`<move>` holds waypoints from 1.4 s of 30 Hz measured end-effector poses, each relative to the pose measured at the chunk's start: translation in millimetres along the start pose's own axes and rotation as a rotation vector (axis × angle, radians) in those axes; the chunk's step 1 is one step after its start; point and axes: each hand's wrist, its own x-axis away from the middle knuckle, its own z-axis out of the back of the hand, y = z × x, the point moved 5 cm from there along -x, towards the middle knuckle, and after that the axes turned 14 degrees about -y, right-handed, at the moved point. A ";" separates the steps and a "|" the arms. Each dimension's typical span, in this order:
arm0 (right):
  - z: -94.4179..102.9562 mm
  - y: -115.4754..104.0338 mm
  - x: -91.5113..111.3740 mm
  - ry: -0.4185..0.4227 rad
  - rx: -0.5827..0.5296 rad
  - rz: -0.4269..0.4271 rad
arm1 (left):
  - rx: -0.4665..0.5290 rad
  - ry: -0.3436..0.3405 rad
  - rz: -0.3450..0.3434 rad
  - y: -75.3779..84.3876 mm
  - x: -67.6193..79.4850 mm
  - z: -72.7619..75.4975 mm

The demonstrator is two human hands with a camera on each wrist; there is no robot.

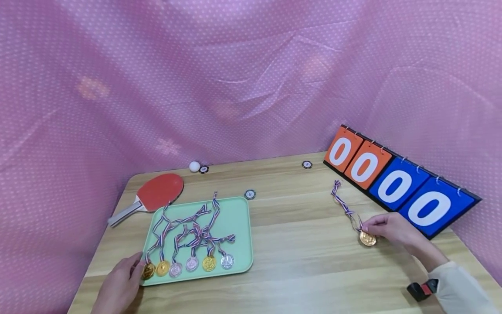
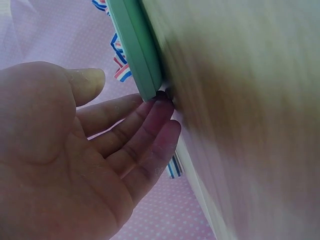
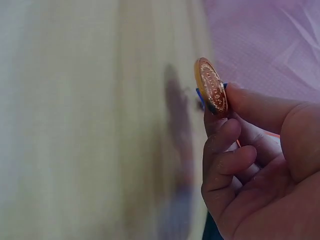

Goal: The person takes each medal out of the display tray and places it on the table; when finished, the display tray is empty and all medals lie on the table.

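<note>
My right hand [image 1: 392, 229] pinches a gold medal [image 1: 368, 238] by its top, between thumb and fingertips. The medal's striped ribbon [image 1: 343, 205] trails away toward the scoreboard. In the right wrist view the medal [image 3: 211, 86] stands on edge, its face turned partly aside. At the near left corner of a green tray [image 1: 243, 226], my left hand [image 1: 121, 279] has its fingertips at the rim. The left wrist view shows these fingers [image 2: 135, 135] extended to the underside of the tray's edge [image 2: 137, 55], thumb apart from it. Several gold and silver medals [image 1: 192, 264] with tangled ribbons lie in the tray.
A red table tennis bat [image 1: 161, 192] lies behind the tray's left side. A white ball [image 1: 194, 166] sits at the back beside a black-and-white chip [image 1: 204, 169]. Two similar chips [image 1: 249, 194] lie further right. A flip scoreboard [image 1: 400, 181] showing zeros leans at the right, near the pink curtain [image 1: 251, 87].
</note>
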 end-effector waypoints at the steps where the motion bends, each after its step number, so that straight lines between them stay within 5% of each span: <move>1: -1.5 1.0 -0.4 -0.001 0.022 -0.001 | -0.004 0.003 0.000 -0.3 0.5 -0.4; 20: -17.3 6.4 4.6 0.090 0.184 0.067 | 0.017 -0.039 0.064 -4.7 -1.1 -4.1; 32: -24.2 6.9 6.9 0.163 0.230 0.100 | 0.011 0.005 -0.004 -3.2 1.1 -1.8; 42: -17.5 10.2 11.1 0.175 0.174 0.036 | 0.027 0.024 -0.021 -3.8 4.0 -2.0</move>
